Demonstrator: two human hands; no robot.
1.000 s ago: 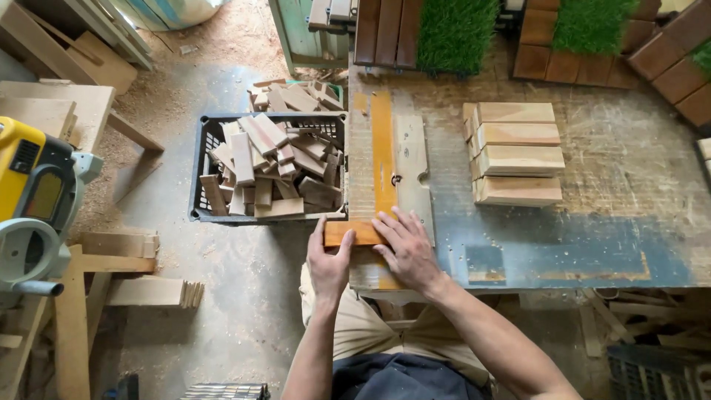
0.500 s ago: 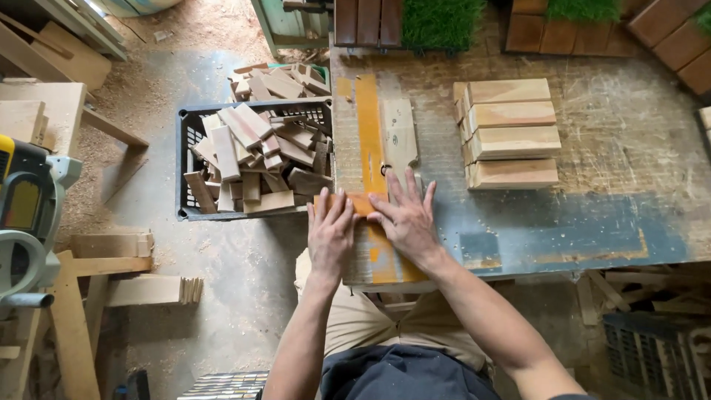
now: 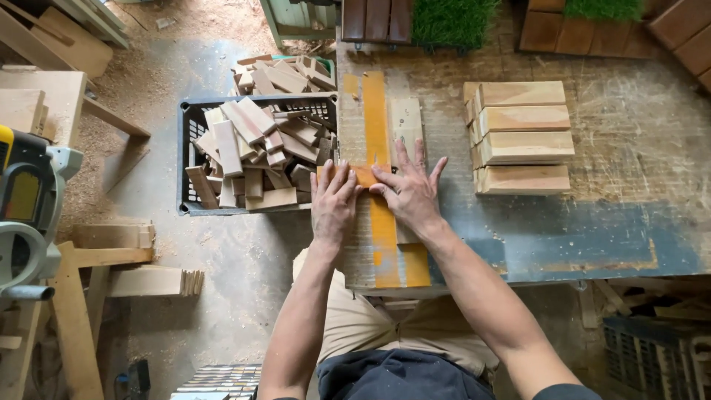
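I had my left hand [image 3: 333, 204] and right hand [image 3: 409, 194] pressed flat, fingers spread and gripping nothing, on a small orange-brown wooden block [image 3: 361, 175]. It lay on the worn wooden surface [image 3: 592, 215], beside a black plastic crate of wood offcuts [image 3: 194, 118].

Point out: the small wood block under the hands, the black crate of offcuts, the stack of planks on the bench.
small wood block [image 3: 364, 175], head view, orange top face between the two hands
black crate [image 3: 182, 159], head view, left rim
stack of planks [image 3: 523, 138], head view, top face of the third plank

bare bench strip [image 3: 444, 148] between hands and stacked boards [image 3: 522, 137], offcut crate [image 3: 255, 152] blocking left edge
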